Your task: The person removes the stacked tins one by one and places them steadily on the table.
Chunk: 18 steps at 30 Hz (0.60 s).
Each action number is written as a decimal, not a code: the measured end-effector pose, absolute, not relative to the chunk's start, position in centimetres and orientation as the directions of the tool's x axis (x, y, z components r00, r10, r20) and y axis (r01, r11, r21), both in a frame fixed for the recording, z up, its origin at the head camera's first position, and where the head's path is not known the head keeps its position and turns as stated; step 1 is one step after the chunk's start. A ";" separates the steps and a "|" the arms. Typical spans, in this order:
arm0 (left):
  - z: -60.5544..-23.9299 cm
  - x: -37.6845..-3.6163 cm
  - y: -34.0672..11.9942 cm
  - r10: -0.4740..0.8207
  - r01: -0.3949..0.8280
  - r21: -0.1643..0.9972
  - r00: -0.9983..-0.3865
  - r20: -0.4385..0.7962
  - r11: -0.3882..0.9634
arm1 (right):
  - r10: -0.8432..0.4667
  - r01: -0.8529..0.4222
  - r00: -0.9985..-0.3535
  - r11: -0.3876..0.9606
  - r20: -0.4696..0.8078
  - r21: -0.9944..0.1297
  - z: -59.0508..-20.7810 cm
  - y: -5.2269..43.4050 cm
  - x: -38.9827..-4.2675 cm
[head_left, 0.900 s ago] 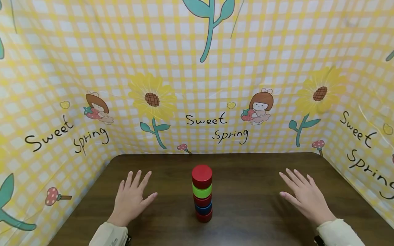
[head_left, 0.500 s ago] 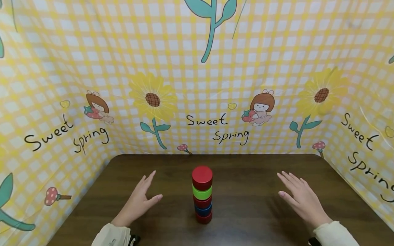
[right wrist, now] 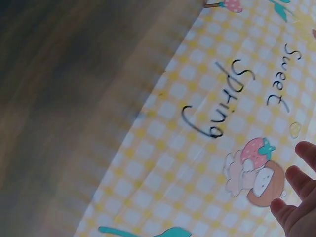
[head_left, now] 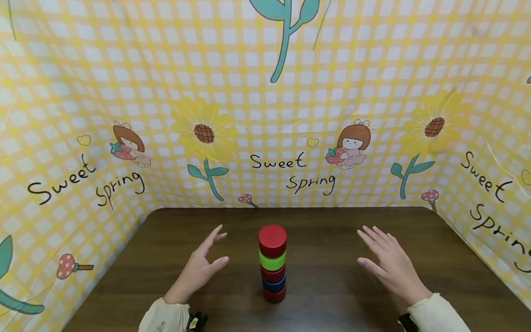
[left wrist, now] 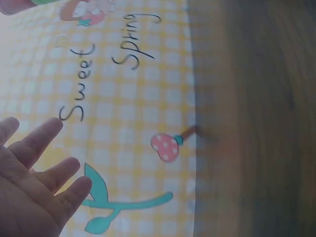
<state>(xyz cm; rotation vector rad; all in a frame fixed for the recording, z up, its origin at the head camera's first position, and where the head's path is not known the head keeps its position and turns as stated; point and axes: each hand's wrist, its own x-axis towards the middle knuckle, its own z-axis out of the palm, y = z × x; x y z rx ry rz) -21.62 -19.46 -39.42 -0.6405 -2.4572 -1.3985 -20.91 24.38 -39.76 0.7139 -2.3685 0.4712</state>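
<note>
Tabletop point(head_left: 340, 230), dark wood grain, walled on three sides by the yellow checked backdrop point(head_left: 265, 92) printed with sunflowers and "Sweet Spring". Stack of discs point(head_left: 272, 263) stands upright at centre, near my edge: red on top, then green, red, blue, red at the base. It has not shifted.

Both my hands have closed in on it over the last second. Left hand point(head_left: 203, 267) has turned from flat, palm-down to edge-on, thumb side up, and slid right; it now sits near the stack but apart from it. Right hand point(head_left: 390, 265) has also drifted inward, still well apart. Fingers on both are straight and spread, holding nothing.

My reading: an approach to the stack from both flanks, no contact yet. Wrist views show only backdrop, tabletop and my bare fingertips point(left wrist: 47, 131).
</note>
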 end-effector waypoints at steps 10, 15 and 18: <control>-39.1 -22.2 -17.1 0.267 0.548 0.776 -0.834 0.482 0.313 | -0.381 -0.690 -0.578 0.700 0.722 -0.183 -39.0 21.3 -21.5; -39.0 -22.3 -16.5 0.255 0.528 0.811 -0.844 0.471 0.250 | -0.347 -0.726 -0.604 0.611 0.717 -0.315 -38.9 19.4 -21.6; -39.0 -22.2 -16.2 0.256 0.517 0.834 -0.847 0.466 0.194 | -0.322 -0.724 -0.645 0.545 0.693 -0.422 -38.6 18.2 -21.5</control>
